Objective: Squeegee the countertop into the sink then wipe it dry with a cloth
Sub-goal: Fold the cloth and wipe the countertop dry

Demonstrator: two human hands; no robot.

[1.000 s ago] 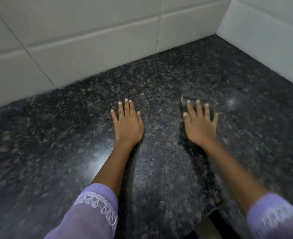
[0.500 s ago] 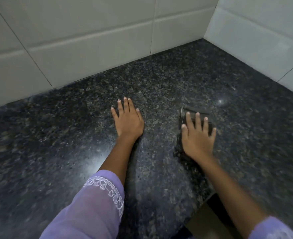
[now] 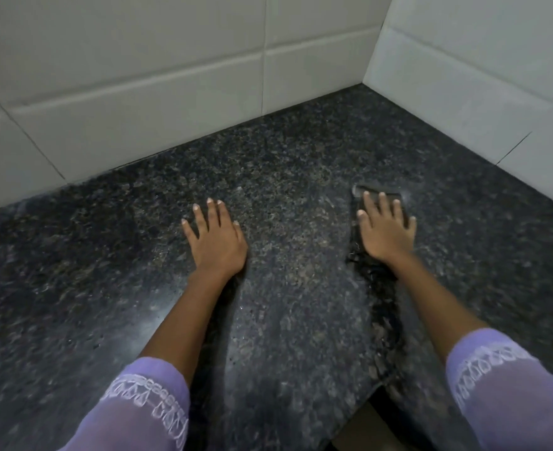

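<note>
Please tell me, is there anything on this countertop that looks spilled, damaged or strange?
Nothing looks damaged or spilled. The dark granite countertop shows only faint streaks. The right hand presses flat on a dark cloth; the left hand rests flat on bare stone. No sink or squeegee is in view.

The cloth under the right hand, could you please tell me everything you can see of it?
The cloth is dark and lies flat on the speckled black countertop, near the tiled corner. The right hand presses on it palm down with fingers spread, hiding most of it. Only its far edge and left side show; its texture is blurred.
</note>
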